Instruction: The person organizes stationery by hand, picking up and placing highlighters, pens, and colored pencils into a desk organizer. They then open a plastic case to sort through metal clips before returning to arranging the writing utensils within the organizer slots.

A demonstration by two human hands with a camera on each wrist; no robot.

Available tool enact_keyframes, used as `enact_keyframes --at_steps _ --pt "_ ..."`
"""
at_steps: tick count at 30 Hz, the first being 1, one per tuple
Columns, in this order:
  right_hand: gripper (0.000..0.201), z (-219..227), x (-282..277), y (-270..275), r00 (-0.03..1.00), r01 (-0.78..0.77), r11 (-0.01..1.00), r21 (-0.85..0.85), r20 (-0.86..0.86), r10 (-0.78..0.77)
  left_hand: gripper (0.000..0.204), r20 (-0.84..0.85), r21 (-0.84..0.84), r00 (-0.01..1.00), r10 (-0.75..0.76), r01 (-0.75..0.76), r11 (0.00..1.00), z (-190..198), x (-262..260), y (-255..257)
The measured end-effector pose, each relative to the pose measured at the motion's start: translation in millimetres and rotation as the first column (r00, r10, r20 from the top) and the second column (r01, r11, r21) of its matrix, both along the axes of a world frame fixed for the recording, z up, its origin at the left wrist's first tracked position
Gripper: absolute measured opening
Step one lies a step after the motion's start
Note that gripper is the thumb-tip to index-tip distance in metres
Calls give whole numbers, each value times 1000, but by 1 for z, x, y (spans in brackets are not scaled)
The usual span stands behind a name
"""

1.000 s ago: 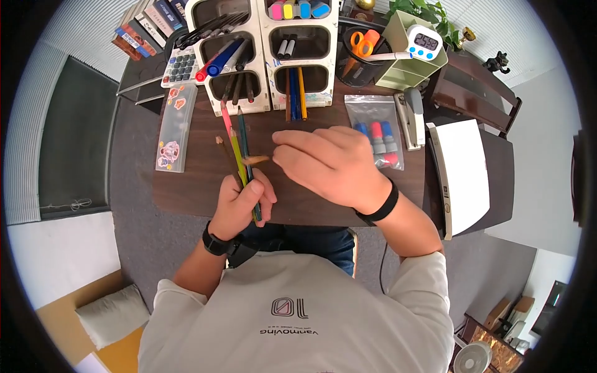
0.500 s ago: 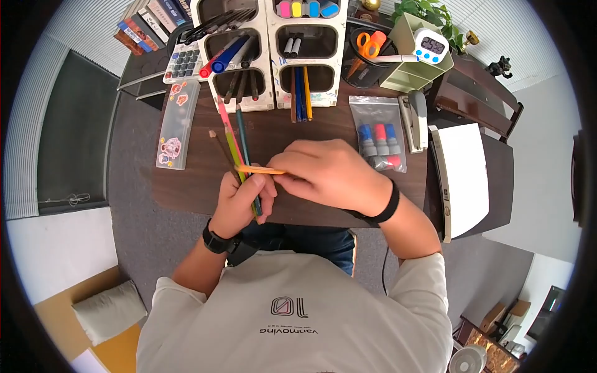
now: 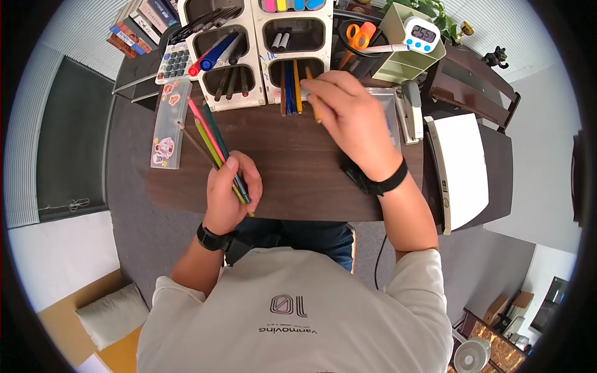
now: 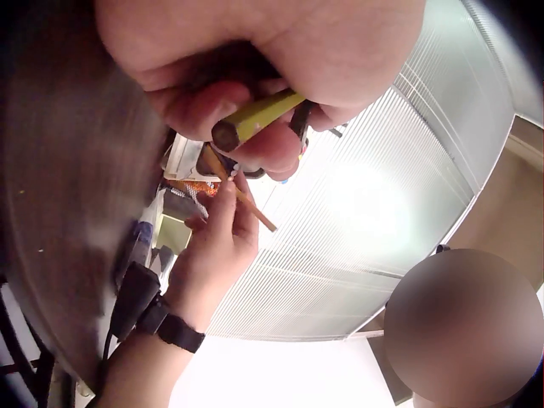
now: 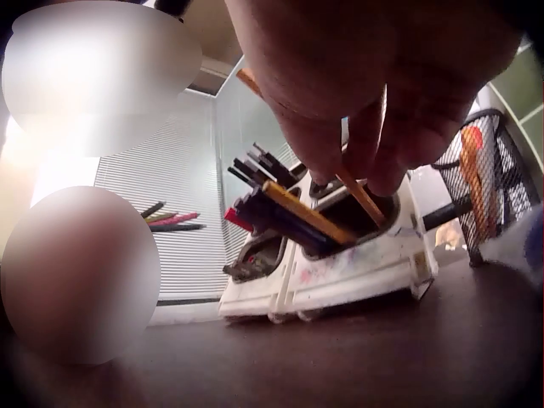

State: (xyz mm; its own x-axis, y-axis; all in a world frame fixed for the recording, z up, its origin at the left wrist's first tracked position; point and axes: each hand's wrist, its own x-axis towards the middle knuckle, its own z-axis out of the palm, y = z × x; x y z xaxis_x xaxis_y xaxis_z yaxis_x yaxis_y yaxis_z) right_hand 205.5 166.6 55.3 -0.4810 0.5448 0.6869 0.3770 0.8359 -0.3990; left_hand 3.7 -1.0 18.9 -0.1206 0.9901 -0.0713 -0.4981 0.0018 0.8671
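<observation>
In the head view my left hand [image 3: 231, 186] grips several coloured pencils, among them a pink one [image 3: 202, 115], a yellow-green one [image 3: 210, 142], a dark green one and a brown one [image 3: 195, 141]. My right hand [image 3: 357, 121] pinches an orange pencil [image 3: 315, 107] at the lower right compartment of the white organizer [image 3: 254, 55]. The right wrist view shows that orange pencil [image 5: 362, 201] with its far end inside the compartment, beside a yellow pencil [image 5: 297, 208] and blue ones.
Other organizer compartments hold pens, markers and highlighters. A black mesh cup [image 3: 359, 59] with scissors, a green holder [image 3: 398, 53] with a timer [image 3: 421, 35] and a stapler [image 3: 408, 112] stand right. A stickered clear case [image 3: 169, 127] lies left. A plastic bag is partly hidden under my right hand.
My right hand has moved forward with the orange pencil, away from my left hand to the lower right compartment. My left hand, still gripping its pencils, has shifted slightly left.
</observation>
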Motion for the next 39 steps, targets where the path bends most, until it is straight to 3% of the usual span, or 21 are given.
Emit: enact_keyframes --at_steps 3,16,18,19,20,22,26,31,33,39 --pt "28 -4 -12 -4 991 51 998 -33 123 -46 46 -26 12 999 -18 19 1000 -2 0 0" --pt "37 3 -14 -10 981 103 994 -39 168 -95 48 -51 2 998 -30 30 1000 -1 0 1" --pt "40 22 -9 -24 989 -29 1000 -4 142 30 52 -43 -29 998 -52 51 998 0 0 0" --pt "41 22 -9 -26 983 -161 982 96 104 151 52 -43 -29 998 -43 42 999 -1 -2 -1" --pt "41 21 -9 -30 941 -331 944 11 84 329 50 -64 -23 994 -93 91 996 -1 -5 -3" --pt "43 21 -18 -46 877 -463 850 -253 8 480 48 -89 -18 986 -142 141 990 -2 -7 -5" --pt "50 7 -26 -52 816 -562 751 -347 -83 572 51 -186 31 960 -211 220 975 -6 -8 -7" --pt "43 5 -27 -52 833 -551 792 -263 -113 542 60 -160 18 974 -160 165 986 -3 -4 -7" --pt "39 12 -26 -49 930 -366 930 -40 -60 363 61 -168 41 976 -141 149 988 -8 -5 -7" --pt "32 23 -4 -26 985 -162 983 81 -45 166 62 -173 66 971 -168 181 981 -8 -6 -5"
